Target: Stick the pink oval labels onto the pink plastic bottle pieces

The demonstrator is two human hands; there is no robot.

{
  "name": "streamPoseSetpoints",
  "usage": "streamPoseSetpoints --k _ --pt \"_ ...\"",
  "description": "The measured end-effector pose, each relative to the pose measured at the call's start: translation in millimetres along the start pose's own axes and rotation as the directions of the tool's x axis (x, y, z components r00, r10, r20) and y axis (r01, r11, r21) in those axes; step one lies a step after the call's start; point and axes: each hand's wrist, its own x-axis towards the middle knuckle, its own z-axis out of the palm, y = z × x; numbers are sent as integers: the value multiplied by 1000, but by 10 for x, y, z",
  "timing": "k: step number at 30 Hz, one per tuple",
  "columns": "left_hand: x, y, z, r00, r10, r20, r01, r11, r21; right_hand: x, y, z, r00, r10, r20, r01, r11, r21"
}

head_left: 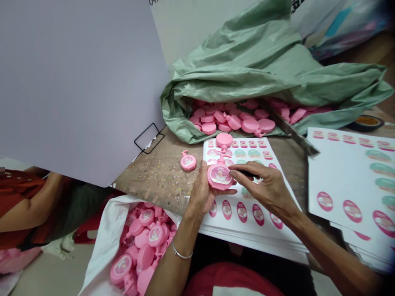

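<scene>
My left hand [202,189] is closed around a pink toy pump bottle [220,174], whose round face bears a picture label. Its nozzle points away from me. At the bottle's right edge, my right hand [267,181] pinches a dark slim tool [247,173]; its exact kind is not clear. Thumb and forefinger touch or nearly touch the label's edge. Under both hands lies a stack of sticker sheets [234,224] with pink and green labels. Just beyond the held bottle, a plain pink bottle [224,140] rests on the sheets. A labelled bottle [188,162] sits on the table to the left.
A green sack [234,82] spills pink bottles [231,121] at the back. A long metal blade [290,127] leans from it. More sticker sheets [348,176] lie right. A white sack [101,242] holds labelled bottles below left. A pale board [77,82] and another person's arm [31,205] are left.
</scene>
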Motion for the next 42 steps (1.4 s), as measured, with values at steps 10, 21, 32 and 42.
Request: streamPoseSetpoints --k 10,21,32,42 --pt "-16 -8 -1 1000 24 5 -24 1000 2 -3 -40 -9 1000 -11 -22 10 1000 -5" --pt "-33 21 13 1000 23 -4 -23 1000 14 4 -51 -6 1000 -21 -22 21 1000 -21" --pt "-48 21 23 999 31 -23 -30 999 10 -3 -81 8 999 -20 -41 19 1000 -16" --pt "-51 12 54 998 47 -32 -47 999 -4 -34 -108 45 996 4 -89 -3 1000 13"
